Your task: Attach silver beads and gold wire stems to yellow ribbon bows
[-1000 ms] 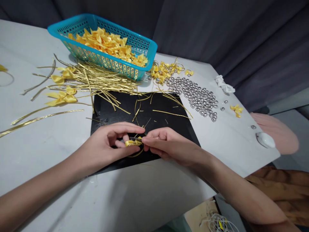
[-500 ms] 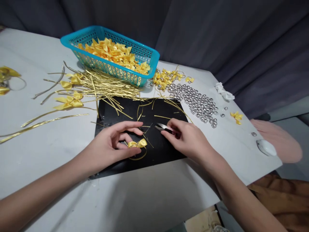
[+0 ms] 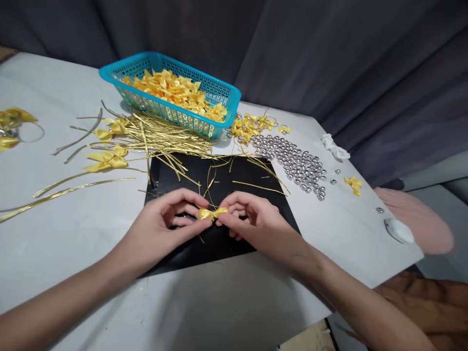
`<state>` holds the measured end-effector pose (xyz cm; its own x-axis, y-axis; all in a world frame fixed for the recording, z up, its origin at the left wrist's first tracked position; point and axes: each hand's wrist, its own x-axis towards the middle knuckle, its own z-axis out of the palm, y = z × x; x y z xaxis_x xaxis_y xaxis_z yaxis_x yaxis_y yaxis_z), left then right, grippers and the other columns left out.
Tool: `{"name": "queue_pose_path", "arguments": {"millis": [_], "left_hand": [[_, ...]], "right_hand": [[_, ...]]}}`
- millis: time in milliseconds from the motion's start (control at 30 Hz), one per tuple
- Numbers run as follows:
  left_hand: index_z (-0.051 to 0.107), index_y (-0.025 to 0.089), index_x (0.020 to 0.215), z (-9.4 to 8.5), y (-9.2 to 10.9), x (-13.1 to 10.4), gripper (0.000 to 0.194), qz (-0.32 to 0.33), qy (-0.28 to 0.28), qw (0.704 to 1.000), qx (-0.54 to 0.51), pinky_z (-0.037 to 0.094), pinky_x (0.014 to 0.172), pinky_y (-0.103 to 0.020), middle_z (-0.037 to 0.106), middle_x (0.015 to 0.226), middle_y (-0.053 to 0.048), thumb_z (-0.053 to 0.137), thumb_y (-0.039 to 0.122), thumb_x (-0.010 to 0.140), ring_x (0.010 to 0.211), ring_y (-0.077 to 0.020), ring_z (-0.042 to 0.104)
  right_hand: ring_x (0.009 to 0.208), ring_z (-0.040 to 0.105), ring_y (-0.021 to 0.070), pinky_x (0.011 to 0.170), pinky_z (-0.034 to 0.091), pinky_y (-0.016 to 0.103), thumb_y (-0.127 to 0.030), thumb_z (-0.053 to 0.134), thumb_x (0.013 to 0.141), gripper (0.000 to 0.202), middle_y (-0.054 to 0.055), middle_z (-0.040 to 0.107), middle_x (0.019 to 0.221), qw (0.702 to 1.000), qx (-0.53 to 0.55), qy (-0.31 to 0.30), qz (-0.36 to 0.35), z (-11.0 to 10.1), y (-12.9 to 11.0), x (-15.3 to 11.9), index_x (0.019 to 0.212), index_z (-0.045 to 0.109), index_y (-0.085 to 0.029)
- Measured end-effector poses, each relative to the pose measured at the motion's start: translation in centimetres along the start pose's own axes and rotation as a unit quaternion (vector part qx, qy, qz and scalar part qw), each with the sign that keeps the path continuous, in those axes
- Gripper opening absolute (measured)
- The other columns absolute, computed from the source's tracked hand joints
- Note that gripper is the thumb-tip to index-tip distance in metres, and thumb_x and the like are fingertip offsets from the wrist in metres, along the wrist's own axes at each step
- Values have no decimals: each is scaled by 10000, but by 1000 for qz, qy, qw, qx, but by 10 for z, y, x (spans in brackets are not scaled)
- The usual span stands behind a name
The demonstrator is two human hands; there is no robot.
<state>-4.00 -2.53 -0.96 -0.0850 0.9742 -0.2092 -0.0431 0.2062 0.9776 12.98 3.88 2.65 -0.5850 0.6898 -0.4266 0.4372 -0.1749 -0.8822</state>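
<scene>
Above the black mat [image 3: 215, 251] on the white desk [image 3: 73, 229], the left hand [image 3: 164, 217] and right hand [image 3: 258, 219] each keep a narrow grip on one end of a small yellow bow [image 3: 206, 214]. The step looks like adjusting its shape; the next move seems to call for light, even pressure.

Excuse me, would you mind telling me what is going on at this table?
The left hand and right hand together hold a small yellow bow over a black mat. Gold strands lie at and across the mat's far edge, in front of a blue basket of yellow ribbon pieces. Small silver pieces are spread on the right.
</scene>
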Motion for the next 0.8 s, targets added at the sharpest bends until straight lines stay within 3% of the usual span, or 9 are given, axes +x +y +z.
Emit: {"name": "queue_pose_path", "arguments": {"millis": [133, 200, 300, 567, 667, 800], "left_hand": [[647, 171, 798, -1, 1, -1, 226, -2, 21, 1000, 8, 540, 592, -169, 681, 792, -1, 766, 303, 658, 681, -118, 658], [652, 172, 770, -2, 2, -1, 200, -10, 9, 1000, 19, 529, 575, -169, 682, 725, 4, 760, 303, 666, 645, -117, 651], [659, 188, 795, -2, 2, -1, 201, -6, 35, 999, 22, 528, 591, -178, 695, 702, 7, 766, 297, 663, 647, -121, 647], [615, 190, 695, 2, 5, 0, 240, -30, 68, 997, 14, 465, 487, -143, 629, 580, 45, 800, 293, 584, 524, -86, 587], [623, 173, 641, 2, 7, 0, 217, -37, 44, 998, 22, 429, 457, -118, 630, 549, 38, 796, 297, 597, 484, -63, 558], [704, 177, 678, -1, 2, -1, 157, -30, 12, 999, 37, 455, 480, -120, 677, 576, 9, 782, 307, 640, 507, -76, 585]], "right_hand": [[574, 488, 52, 522, 418, 156, -357, 663, 807, 219, -54, 508, 681, 999, 32, 7, 10, -1, 2, -2, 868, 552, -177], [546, 496, 41, 507, 421, 148, -347, 704, 776, 259, -64, 515, 684, 998, 65, -13, 23, -2, 5, -2, 896, 540, -186], [481, 471, 28, 448, 426, 145, -318, 768, 709, 341, -72, 536, 707, 993, 109, -25, 36, -4, 11, 0, 909, 520, -195], [402, 369, 0, 343, 349, 106, -258, 822, 618, 308, -79, 545, 623, 983, 180, 24, 40, -7, 11, 0, 771, 573, -159], [411, 401, 8, 329, 336, 114, -261, 829, 607, 291, -58, 584, 649, 981, 182, 49, 40, -7, 10, -2, 780, 624, -149], [398, 406, 12, 323, 315, 127, -262, 835, 605, 284, -60, 582, 614, 984, 162, 14, 74, -7, 10, -2, 810, 676, -146]]}}
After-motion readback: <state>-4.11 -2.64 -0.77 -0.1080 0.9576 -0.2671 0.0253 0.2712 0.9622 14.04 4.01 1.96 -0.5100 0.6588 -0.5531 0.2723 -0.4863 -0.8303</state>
